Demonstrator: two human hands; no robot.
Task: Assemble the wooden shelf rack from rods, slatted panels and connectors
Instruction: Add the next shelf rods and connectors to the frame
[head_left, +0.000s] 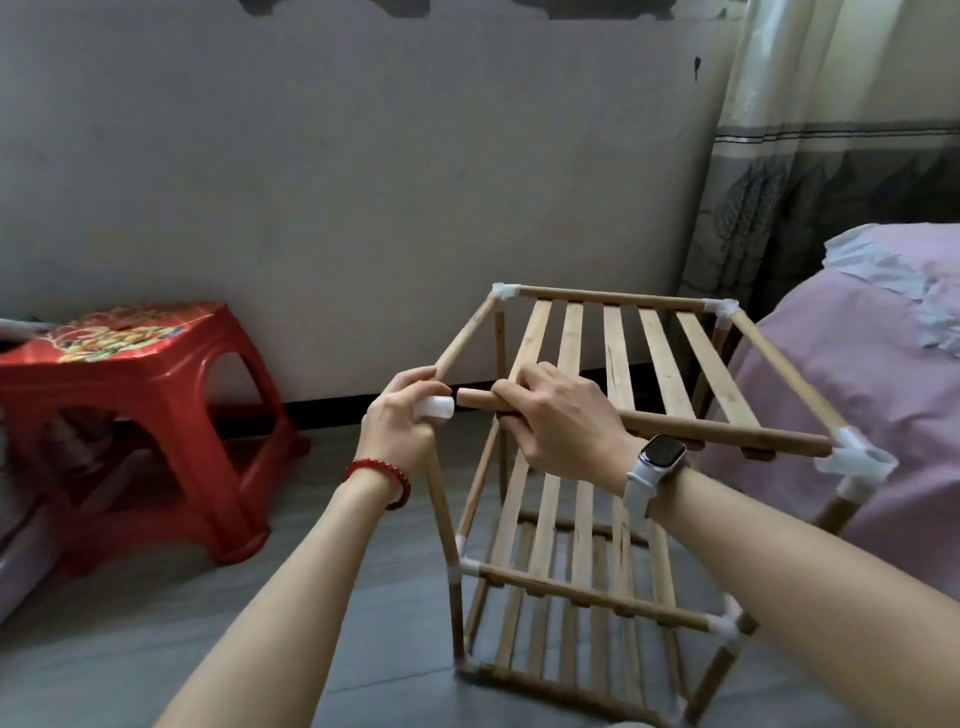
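Rack (587, 597) stands on the grey floor (156, 623) right in front of me, lower slatted tiers already seated in their white corner connectors. My left hand (402, 421) is wrapped round the loose white plastic connector (437, 407) at the near-left top corner; it looks seated on the upright rod (441, 519) below, though my fingers hide that joint. My right hand (561, 421) is clamped round the front rail (717, 431) of the top slatted panel (623, 358), close to its free end, which sits just beside the connector's mouth, not yet in. The left side rod (465, 338) runs from the far-left connector (504, 292) down to my left hand; whether it is socketed there I cannot tell. Near-right connector (857, 460) already holds the rail's other end. My read: wood is light, stiff and dry, so a hold near the tip gives best aim; the plastic sockets look a tight push-fit and may flex or twist if I force at an angle. The frame looks wobbly with this corner open, so brace the connector firmly. Further off: red plastic stool (140, 395) to the left, pink bed (857, 364) to the right, patterned curtain (810, 171), grey wall (337, 182) behind.
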